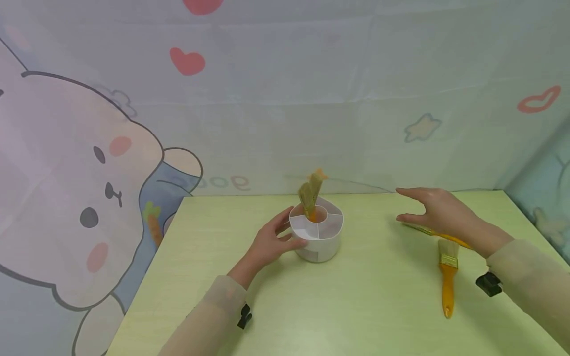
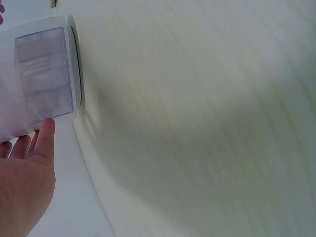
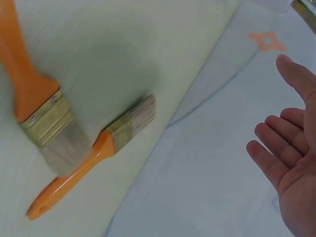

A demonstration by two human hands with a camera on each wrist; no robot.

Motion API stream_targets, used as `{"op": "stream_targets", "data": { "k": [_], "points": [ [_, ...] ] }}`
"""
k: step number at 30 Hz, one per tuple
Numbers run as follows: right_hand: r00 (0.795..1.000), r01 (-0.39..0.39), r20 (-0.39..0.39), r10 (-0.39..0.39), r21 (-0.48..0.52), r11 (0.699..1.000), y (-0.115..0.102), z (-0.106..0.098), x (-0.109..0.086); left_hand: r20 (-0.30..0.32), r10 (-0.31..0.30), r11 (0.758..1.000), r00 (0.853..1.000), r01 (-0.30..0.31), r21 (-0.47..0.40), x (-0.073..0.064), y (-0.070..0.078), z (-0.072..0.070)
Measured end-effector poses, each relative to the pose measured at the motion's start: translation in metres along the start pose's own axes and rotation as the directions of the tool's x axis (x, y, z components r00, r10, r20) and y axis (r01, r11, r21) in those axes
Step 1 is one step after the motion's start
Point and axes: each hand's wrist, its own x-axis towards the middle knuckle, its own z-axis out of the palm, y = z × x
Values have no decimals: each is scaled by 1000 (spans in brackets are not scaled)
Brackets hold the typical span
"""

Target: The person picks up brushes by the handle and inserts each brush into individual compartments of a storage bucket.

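A white round desk organizer with several compartments stands on the table. Two paintbrushes lean in its central round compartment, bristles up, their orange handles mostly hidden. My left hand holds the organizer's left side, thumb at the front and fingers behind. In the left wrist view, a fingertip meets the organizer's wall near a clear panel. My right hand hovers with thumb and fingers apart, holding nothing. Below it lies one orange-handled paintbrush, partly covered by the hand; a wider paintbrush lies nearer me.
The light yellow-green table ends at a hanging printed cloth along the back. More printed cloth hangs at the right side. Each sleeve has a small black device at the wrist.
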Motion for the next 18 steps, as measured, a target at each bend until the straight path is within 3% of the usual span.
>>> {"op": "stream_targets", "data": {
  "k": [18],
  "points": [
    [991, -68, 114, 74, -59, 996, 65, 19, -15, 13, 20, 1000, 1000, -19, -17, 0, -1, 1]
  ]
}}
